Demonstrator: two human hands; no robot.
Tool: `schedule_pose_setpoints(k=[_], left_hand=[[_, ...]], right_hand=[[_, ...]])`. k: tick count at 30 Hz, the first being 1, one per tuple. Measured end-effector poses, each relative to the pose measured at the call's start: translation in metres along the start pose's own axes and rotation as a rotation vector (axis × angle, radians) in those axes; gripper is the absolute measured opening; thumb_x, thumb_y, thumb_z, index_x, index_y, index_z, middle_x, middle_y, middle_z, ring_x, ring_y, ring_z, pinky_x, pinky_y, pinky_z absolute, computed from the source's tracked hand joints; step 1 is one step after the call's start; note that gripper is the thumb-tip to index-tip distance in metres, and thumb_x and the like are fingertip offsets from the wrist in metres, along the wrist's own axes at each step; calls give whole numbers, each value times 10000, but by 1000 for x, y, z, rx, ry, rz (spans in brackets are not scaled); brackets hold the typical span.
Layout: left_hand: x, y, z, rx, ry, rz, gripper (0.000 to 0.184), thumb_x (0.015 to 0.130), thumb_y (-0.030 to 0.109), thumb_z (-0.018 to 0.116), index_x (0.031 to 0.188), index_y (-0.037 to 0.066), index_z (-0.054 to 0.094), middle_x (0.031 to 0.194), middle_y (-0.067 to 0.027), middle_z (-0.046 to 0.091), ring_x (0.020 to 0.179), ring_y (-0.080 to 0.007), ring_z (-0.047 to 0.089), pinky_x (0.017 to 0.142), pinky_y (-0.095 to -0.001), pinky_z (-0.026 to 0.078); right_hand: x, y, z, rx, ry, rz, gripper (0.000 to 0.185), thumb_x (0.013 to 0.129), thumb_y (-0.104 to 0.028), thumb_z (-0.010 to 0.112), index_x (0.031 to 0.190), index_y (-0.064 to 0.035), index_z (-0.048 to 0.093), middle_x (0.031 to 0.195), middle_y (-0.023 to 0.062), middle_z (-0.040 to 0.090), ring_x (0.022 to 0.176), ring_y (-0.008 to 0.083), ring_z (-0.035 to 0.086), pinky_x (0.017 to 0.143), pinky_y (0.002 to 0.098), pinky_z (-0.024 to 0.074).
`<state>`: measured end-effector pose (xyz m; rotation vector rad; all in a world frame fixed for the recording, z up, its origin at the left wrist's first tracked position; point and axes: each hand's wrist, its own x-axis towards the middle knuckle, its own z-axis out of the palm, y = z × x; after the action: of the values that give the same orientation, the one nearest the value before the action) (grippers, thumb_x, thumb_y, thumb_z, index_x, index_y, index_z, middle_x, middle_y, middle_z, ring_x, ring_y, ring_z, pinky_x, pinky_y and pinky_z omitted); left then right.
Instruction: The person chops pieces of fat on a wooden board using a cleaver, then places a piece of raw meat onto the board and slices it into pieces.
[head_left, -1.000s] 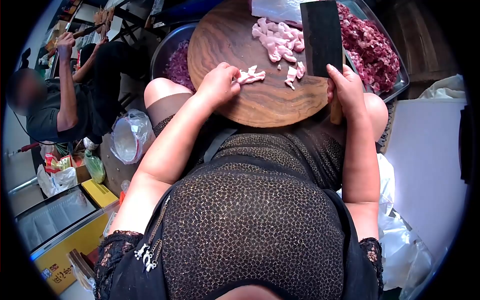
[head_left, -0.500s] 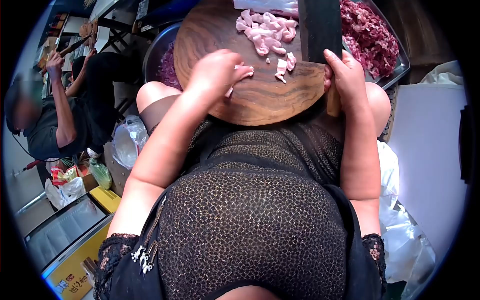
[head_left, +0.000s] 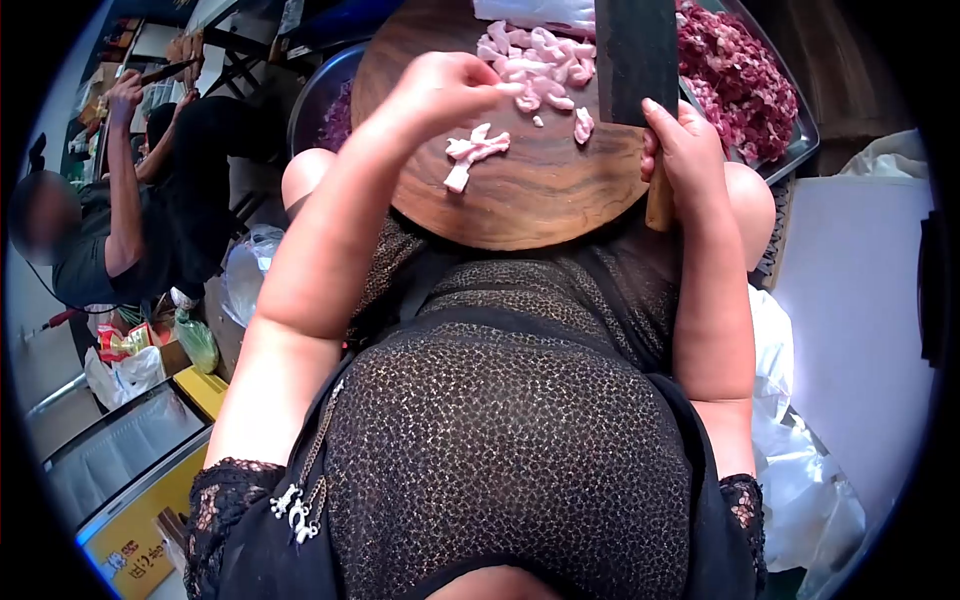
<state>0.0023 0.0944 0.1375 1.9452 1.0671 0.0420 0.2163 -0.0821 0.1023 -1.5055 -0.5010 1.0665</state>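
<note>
While the right hand (head_left: 688, 150) is gripping the cleaver (head_left: 637, 65) by its wooden handle, blade upright over the board's right side, the left hand (head_left: 450, 90) is hovering above the board with its fingers bent and drawn close together. A pale bit is showing at those fingertips, but I cannot tell whether they are pinching it or just covering the pile's edge.

Just beyond them, a heap of pale strips (head_left: 540, 65) is lying on the round wooden board (head_left: 540, 205). Nearer the body, a small cluster (head_left: 478, 145) is resting apart from the heap, and 1 loose piece (head_left: 583, 126) is lying close to the blade. These are looking already separated, though still fairly coarse; the pale slab (head_left: 535, 12) at the far edge is seemingly remaining largely uncut.

Farther out, finely chopped red meat (head_left: 740, 90) is filling a metal tray (head_left: 808, 150) on the right, apparently finished, and a metal bowl (head_left: 310, 105) is holding more reddish stuff (head_left: 338, 115) on the left. Beyond it, 1 co-worker (head_left: 85, 230) is sitting and holding a knife (head_left: 170, 70).
</note>
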Motion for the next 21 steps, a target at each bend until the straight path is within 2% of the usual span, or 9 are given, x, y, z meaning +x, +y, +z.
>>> schedule_pose_setpoints(k=[4,6,8,11,14,16,17,18,21], left_hand=[[-16,-52,-10,329,255,244,209,858,175,703,1017,41,725,821,-73,713,639,-123,644,630,-267,541],[-13,-90,16,589,233,378,177,853,170,711,987,59,745,866,-109,685,767,-246,663,727,-343,547],[-14,-122,44,295,365,458,160,847,210,693,944,101,758,855,-125,653,816,-324,632,757,-417,525],[-15,-126,45,352,362,455,207,885,240,667,987,77,744,954,-127,648,954,-332,602,849,-412,498],[-17,-130,47,277,424,522,200,881,164,684,1015,20,719,973,-141,655,929,-289,629,818,-368,512],[-23,-127,42,285,464,522,210,867,169,692,1016,22,713,1059,-155,652,972,-304,626,863,-381,505],[-26,-127,40,322,530,626,198,861,166,695,1006,34,717,1081,-150,651,985,-307,624,880,-390,500],[-29,-127,40,359,599,731,185,855,164,699,997,46,721,1103,-144,649,997,-311,621,896,-398,494],[-29,-128,51,227,456,763,151,833,143,711,966,75,726,1095,-124,657,1008,-300,622,891,-385,498]], right_hand=[[2,4,0,-66,-21,-13,240,959,-221,610,814,-64,500,601,14,522,455,116,508,426,265,424],[0,2,2,-93,-35,-32,221,962,-221,604,833,-60,527,598,14,518,443,116,502,428,261,424],[2,8,1,-107,-49,-50,212,967,-222,597,863,-44,549,585,14,523,439,113,499,429,263,419],[-12,10,5,-347,-55,-163,224,971,-214,590,859,-21,561,566,3,537,453,96,494,432,271,397],[-48,3,24,-447,-136,-101,202,965,-196,582,915,0,598,598,-8,540,486,73,494,448,245,386],[-71,2,40,-518,-213,-59,196,952,-178,573,991,7,626,633,57,599,524,140,565,505,291,444],[-73,18,44,-699,-203,-331,223,934,-172,566,1066,-4,632,727,167,664,626,277,661,605,381,507],[-81,14,53,-932,-208,-331,250,920,-175,560,1104,-23,633,844,228,674,785,373,681,717,449,530],[-95,25,75,-1165,-143,-520,233,920,-171,553,1100,-51,641,841,194,690,757,360,680,696,459,555]])
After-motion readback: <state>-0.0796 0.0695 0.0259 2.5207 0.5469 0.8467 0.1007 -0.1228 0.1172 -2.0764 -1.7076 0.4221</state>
